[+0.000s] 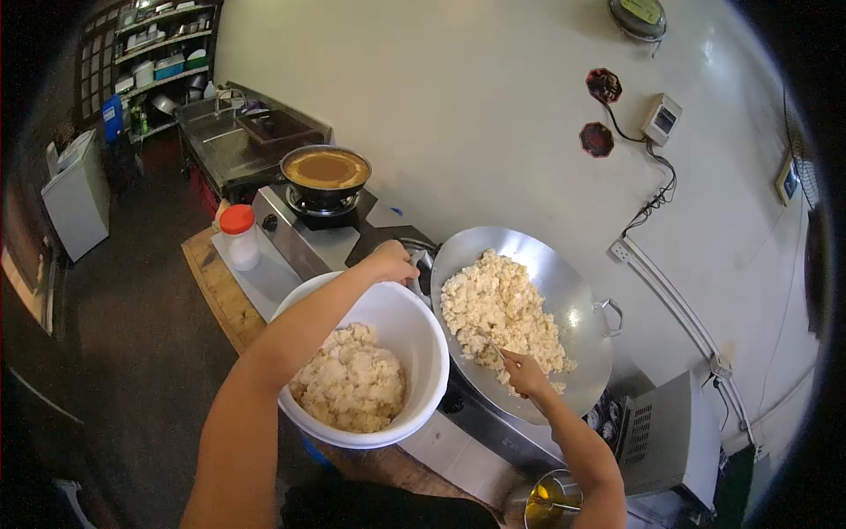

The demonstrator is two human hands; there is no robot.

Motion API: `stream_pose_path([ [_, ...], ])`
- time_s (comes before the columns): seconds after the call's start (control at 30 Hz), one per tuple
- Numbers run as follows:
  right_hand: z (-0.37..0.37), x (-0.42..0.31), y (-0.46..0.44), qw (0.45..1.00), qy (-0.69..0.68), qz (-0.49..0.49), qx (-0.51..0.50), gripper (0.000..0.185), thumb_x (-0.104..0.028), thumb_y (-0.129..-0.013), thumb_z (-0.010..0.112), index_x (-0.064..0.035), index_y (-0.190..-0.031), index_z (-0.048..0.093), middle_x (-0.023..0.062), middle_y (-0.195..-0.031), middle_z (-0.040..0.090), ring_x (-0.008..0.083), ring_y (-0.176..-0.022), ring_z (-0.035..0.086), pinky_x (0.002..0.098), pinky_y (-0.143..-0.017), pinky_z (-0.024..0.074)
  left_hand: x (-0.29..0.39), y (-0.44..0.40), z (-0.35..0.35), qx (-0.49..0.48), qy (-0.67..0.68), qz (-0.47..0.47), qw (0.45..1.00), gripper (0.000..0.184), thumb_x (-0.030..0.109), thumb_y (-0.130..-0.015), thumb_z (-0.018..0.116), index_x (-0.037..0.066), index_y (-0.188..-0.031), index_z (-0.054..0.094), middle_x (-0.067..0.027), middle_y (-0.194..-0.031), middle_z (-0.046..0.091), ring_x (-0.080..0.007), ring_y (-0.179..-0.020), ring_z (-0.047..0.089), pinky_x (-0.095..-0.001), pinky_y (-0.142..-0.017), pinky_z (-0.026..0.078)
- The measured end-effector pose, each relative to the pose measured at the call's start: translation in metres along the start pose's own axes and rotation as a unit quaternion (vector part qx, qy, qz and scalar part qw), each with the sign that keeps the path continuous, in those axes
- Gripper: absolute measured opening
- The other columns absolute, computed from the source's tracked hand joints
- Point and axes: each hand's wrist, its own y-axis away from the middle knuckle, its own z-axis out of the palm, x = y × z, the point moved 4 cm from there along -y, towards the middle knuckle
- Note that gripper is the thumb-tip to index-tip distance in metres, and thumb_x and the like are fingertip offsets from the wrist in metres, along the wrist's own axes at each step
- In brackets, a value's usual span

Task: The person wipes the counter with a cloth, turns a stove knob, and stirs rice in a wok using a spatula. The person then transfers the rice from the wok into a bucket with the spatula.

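Observation:
A large metal wok [577, 313] sits tilted on the stove and holds a heap of pale, clumpy rice [502, 295]. My left hand [393, 263] is closed around the wok's near-side handle [424, 269], reaching across a white tub [432, 361]. More of the same rice [351, 379] lies inside that tub, in front of my body. At the wok's lower edge, my right hand [526, 376] grips the thin handle of a metal cooking utensil [494, 347]. The utensil's head is buried in the rice, so its shape is hidden.
A pan of brown liquid [326, 167] stands on the back-left burner. Beside the stove is a red-lidded jar [239, 238]. A metal pot with yellow liquid [548, 502] sits at the lower right. Farther left are a sink [225, 132] and shelves [163, 44].

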Motion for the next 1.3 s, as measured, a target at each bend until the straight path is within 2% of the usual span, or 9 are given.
stream_pose_path([
  [0.2, -0.026, -0.024, 0.043, 0.997, 0.045, 0.041, 0.042, 0.032, -0.018, -0.085, 0.048, -0.0131, -0.117, 0.051, 0.0102, -0.059, 0.053, 0.0137, -0.042, 0.044, 0.0292, -0.044, 0.0402, -0.006, -0.004, 0.002, 0.027, -0.012, 0.012, 0.999, 0.022, 0.022, -0.062, 0.063, 0.0, -0.067, 0.066, -0.0101, -0.059, 0.062, -0.0167, -0.053, 0.061, -0.0281, -0.056, 0.048],
  [0.43, -0.073, -0.043, 0.08, 0.989, 0.112, -0.039, 0.085, 0.032, -0.012, -0.083, 0.049, -0.0047, -0.114, 0.05, 0.0222, -0.102, 0.056, 0.0231, -0.089, 0.058, 0.0315, -0.076, 0.0437, 0.003, 0.003, 0.001, 0.002, -0.017, 0.013, 1.0, 0.022, 0.017, -0.068, 0.062, -0.003, -0.074, 0.063, -0.0101, -0.064, 0.062, -0.016, -0.056, 0.06, -0.0269, -0.054, 0.048],
  [0.57, -0.08, -0.084, 0.121, 0.972, 0.138, -0.152, 0.112, 0.033, -0.01, -0.082, 0.05, -0.0097, -0.115, 0.051, 0.0213, -0.102, 0.056, 0.0268, -0.082, 0.06, 0.0323, -0.072, 0.0456, -0.034, -0.038, 0.007, -0.074, -0.042, 0.105, 0.991, 0.021, 0.019, -0.07, 0.056, 0.0, -0.075, 0.064, -0.0103, -0.069, 0.063, -0.0194, -0.062, 0.062, -0.0293, -0.061, 0.049],
  [0.63, -0.067, -0.117, 0.144, 0.958, 0.191, -0.176, 0.119, 0.037, -0.009, -0.081, 0.051, -0.0137, -0.117, 0.049, 0.0205, -0.096, 0.058, 0.0287, -0.074, 0.06, 0.0336, -0.068, 0.0475, -0.033, -0.037, 0.008, -0.108, 0.062, 0.065, 0.99, 0.022, 0.017, -0.074, 0.052, -0.002, -0.08, 0.062, -0.0136, -0.075, 0.063, -0.0223, -0.066, 0.062, -0.0313, -0.064, 0.05],
  [0.7, -0.048, -0.132, 0.156, 0.931, 0.293, -0.182, 0.117, 0.042, -0.01, -0.08, 0.051, -0.0191, -0.12, 0.046, 0.0172, -0.085, 0.058, 0.0288, -0.067, 0.059, 0.0353, -0.063, 0.0484, -0.001, 0.007, -0.007, -0.103, 0.267, -0.121, 0.95, 0.024, 0.017, -0.078, 0.047, -0.003, -0.085, 0.059, -0.0173, -0.082, 0.062, -0.0256, -0.072, 0.062, -0.0335, -0.067, 0.05],
  [0.83, -0.001, -0.137, 0.162, 0.847, 0.464, -0.227, 0.122, 0.046, -0.007, -0.073, 0.056, -0.0248, -0.115, 0.052, 0.0114, -0.069, 0.055, 0.0281, -0.058, 0.056, 0.0352, -0.053, 0.0464, -0.009, 0.003, -0.01, -0.12, 0.288, -0.115, 0.943, 0.029, 0.021, -0.082, 0.043, -0.003, -0.091, 0.056, -0.0201, -0.092, 0.059, -0.0263, -0.083, 0.059, -0.0341, -0.072, 0.048],
  [0.93, 0.005, -0.141, 0.168, 0.834, 0.482, -0.249, 0.097, 0.045, -0.013, -0.08, 0.049, -0.0281, -0.122, 0.043, 0.0112, -0.069, 0.05, 0.0281, -0.059, 0.057, 0.0356, -0.051, 0.0471, -0.007, 0.004, -0.008, -0.139, 0.268, -0.123, 0.945, 0.033, 0.026, -0.087, 0.041, -0.002, -0.102, 0.052, -0.0178, -0.095, 0.057, -0.0258, -0.084, 0.058, -0.0334, -0.074, 0.046],
  [1.13, -0.067, -0.122, 0.171, 0.921, 0.312, -0.16, 0.168, 0.038, -0.013, -0.079, 0.051, -0.0206, -0.117, 0.049, 0.0153, -0.073, 0.057, 0.0305, -0.064, 0.058, 0.0383, -0.058, 0.046, -0.003, 0.006, -0.007, -0.083, 0.22, -0.131, 0.963, 0.029, 0.02, -0.081, 0.047, -0.004, -0.092, 0.057, -0.0182, -0.087, 0.061, -0.0245, -0.077, 0.061, -0.032, -0.067, 0.049],
  [1.3, -0.122, -0.047, 0.163, 0.953, 0.289, 0.016, 0.085, 0.03, -0.015, -0.079, 0.05, -0.0149, -0.109, 0.055, 0.0206, -0.087, 0.059, 0.0339, -0.079, 0.058, 0.0385, -0.07, 0.045, -0.005, -0.012, 0.008, -0.106, 0.06, -0.072, 0.99, 0.031, 0.02, -0.076, 0.056, -0.008, -0.09, 0.058, -0.0175, -0.076, 0.062, -0.0241, -0.06, 0.061, -0.0329, -0.052, 0.049],
])
